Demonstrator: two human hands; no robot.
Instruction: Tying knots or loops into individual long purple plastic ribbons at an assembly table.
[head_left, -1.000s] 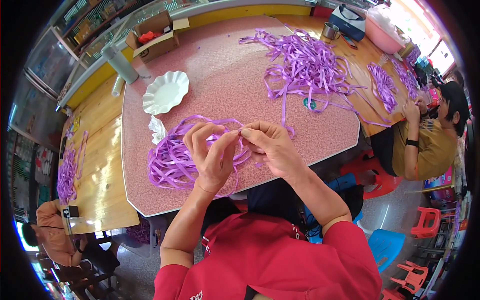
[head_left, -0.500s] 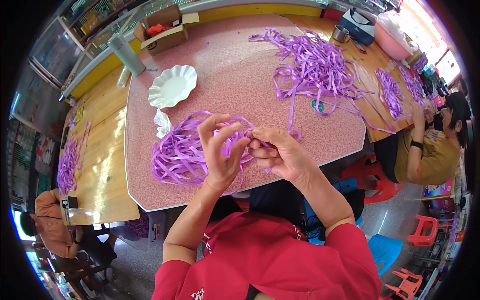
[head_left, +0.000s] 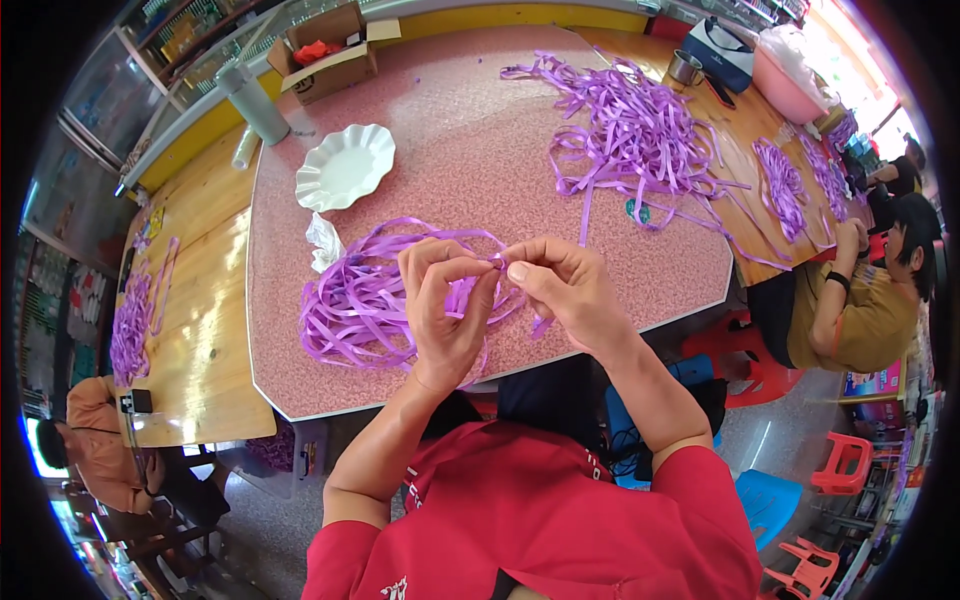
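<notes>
Both my hands meet over the near part of the pink speckled table [head_left: 450, 120]. My left hand [head_left: 445, 315] is closed in a pinch, thumb and forefinger together on a purple ribbon [head_left: 541, 326]. My right hand [head_left: 578, 298] pinches the same ribbon just beside the left fingertips, and a short piece of it hangs below the right fingers. What exactly lies between the fingertips is too small to make out. A loose pile of purple ribbons [head_left: 350, 315] lies under and left of my left hand.
A larger heap of purple ribbons [head_left: 640, 135] covers the far right. Crumpled white tissue [head_left: 323, 243], a scalloped white plate [head_left: 345, 168], a grey-green bottle [head_left: 252, 105] and a cardboard box [head_left: 330, 60] stand farther back. One person [head_left: 860, 290] sits at right, another [head_left: 105, 440] at left.
My right fingers have shifted their grip on the ribbon, with the forefinger now stretched toward the left fingertips. My left hand stays nearly in place, its fingers more curled.
</notes>
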